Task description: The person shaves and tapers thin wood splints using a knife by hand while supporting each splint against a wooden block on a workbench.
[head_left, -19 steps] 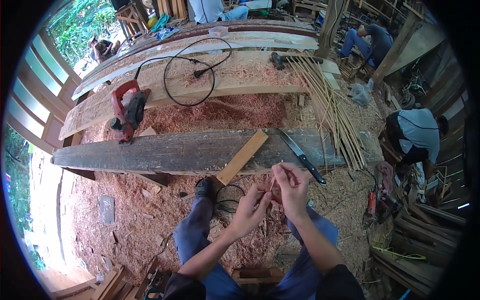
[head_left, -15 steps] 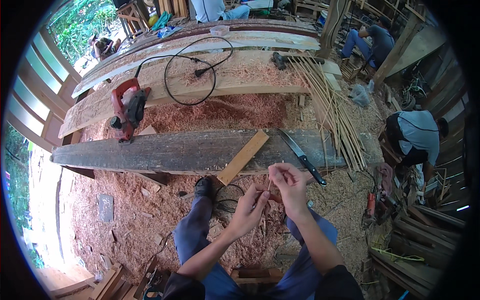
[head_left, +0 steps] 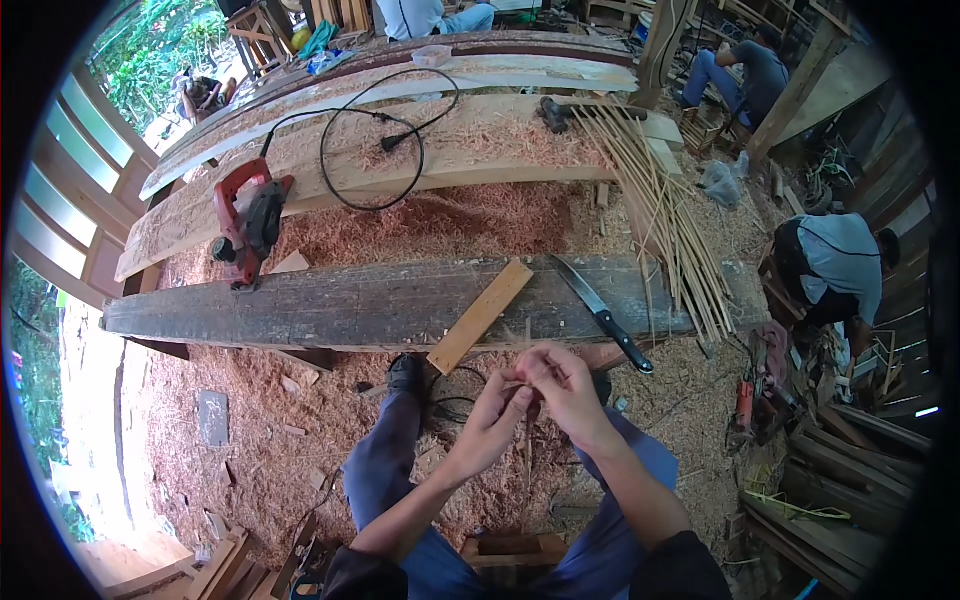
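My left hand [head_left: 490, 415] and my right hand [head_left: 567, 392] meet above the gap between my knees. Fingers of both are pinched around a thin, pale stick [head_left: 528, 330], mostly hidden by them. Just beyond them, a flat piece of wood [head_left: 482, 316] lies slantwise on a dark, worn plank [head_left: 350, 298]. To its right is a knife [head_left: 603, 315] with a black handle, which sticks out over the plank's near edge. Farther right, a bundle of long thin sticks [head_left: 675, 235] spreads across the boards.
A red electric planer [head_left: 247, 222] rests at the left, its black cord [head_left: 323, 150] looped over a pale board [head_left: 480, 130]. A hammer [head_left: 556, 115] lies near the bundle. Shavings cover the floor [head_left: 260, 430]. Co-workers sit at right [head_left: 832, 262] and far back [head_left: 735, 82].
My right hand has come down and left, closing in on my left hand. Less of the thin stick shows between them. The view has shifted slightly.
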`<state>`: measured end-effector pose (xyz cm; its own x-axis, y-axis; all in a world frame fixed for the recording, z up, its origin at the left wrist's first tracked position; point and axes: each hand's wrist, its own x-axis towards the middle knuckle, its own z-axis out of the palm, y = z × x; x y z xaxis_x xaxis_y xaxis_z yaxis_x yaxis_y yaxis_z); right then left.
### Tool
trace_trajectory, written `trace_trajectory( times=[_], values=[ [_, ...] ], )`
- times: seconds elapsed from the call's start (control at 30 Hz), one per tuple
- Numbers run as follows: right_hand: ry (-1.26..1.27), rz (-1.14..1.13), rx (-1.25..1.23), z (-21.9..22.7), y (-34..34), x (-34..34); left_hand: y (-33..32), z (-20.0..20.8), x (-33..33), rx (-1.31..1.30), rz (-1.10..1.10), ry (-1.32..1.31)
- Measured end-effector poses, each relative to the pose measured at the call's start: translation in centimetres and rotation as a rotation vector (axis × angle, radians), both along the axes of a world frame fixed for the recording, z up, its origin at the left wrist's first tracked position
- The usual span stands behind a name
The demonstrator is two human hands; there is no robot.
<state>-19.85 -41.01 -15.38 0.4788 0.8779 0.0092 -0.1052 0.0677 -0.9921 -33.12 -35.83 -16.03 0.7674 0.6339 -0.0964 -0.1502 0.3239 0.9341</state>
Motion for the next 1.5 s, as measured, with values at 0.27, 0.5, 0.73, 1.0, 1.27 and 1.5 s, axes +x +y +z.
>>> trace_trajectory(
  times=[0.27, 0.5, 0.73, 1.0, 1.27, 1.5],
  values=[
    [0.293, -0.064, -0.028, 2.0, -0.3, 0.7, 5.0, 2.5, -2.4, 1.294, 0.541, 0.562],
    [0.251, 0.064, -0.059, -0.3, 1.0, -0.6, 5.9, 0.5, -2.5, 1.259, 0.551, 0.823],
    [0.187, 0.044, -0.144, -0.3, 1.6, -0.8, 5.5, 0.4, -2.2, 0.843, 0.480, 0.651],
    [0.137, 0.105, -0.128, -0.7, 1.8, -1.5, 5.7, -2.4, -3.1, 0.419, 0.260, 0.169],
    [0.009, 0.092, -0.125, 1.5, 0.8, -1.6, 6.6, 2.7, -4.1, -0.050, -0.028, 0.067],
    [0.018, 0.096, -0.140, 1.7, 0.7, -1.7, 6.5, 2.9, -4.5, -0.049, -0.033, 0.093]
  ],
)
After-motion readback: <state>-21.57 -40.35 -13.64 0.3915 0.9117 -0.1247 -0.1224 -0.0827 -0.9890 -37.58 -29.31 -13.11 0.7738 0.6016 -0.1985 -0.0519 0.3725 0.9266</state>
